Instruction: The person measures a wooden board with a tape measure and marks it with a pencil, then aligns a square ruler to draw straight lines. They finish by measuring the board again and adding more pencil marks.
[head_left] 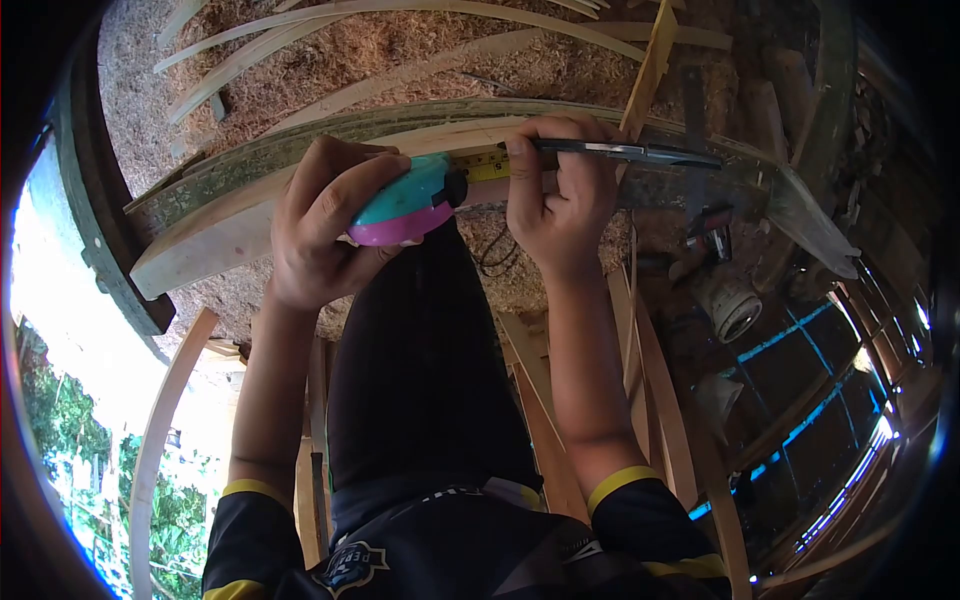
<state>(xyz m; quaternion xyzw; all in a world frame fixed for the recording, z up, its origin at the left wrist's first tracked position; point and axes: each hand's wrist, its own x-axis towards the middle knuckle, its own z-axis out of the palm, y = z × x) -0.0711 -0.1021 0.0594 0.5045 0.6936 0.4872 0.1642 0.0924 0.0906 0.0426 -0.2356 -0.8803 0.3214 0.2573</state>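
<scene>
My left hand [325, 215] is wrapped round a teal and pink tape measure [400, 203]. From its mouth a short stretch of yellow tape blade [482, 166] runs right, along a pale wooden plank [215, 240], to my right hand [565, 195]. The fingers of that hand are closed on a dark pen [630, 152], whose tip end points left, close to the plank and above the blade. Where the blade's far end lies is hidden behind my right hand.
A greenish weathered beam [240, 165] runs behind the plank. Curved wooden strips [400, 15] lie on shavings at the back. An upright thin slat [650, 70] stands right of my right hand. A power tool [712, 235] and a round container [735, 312] sit lower right.
</scene>
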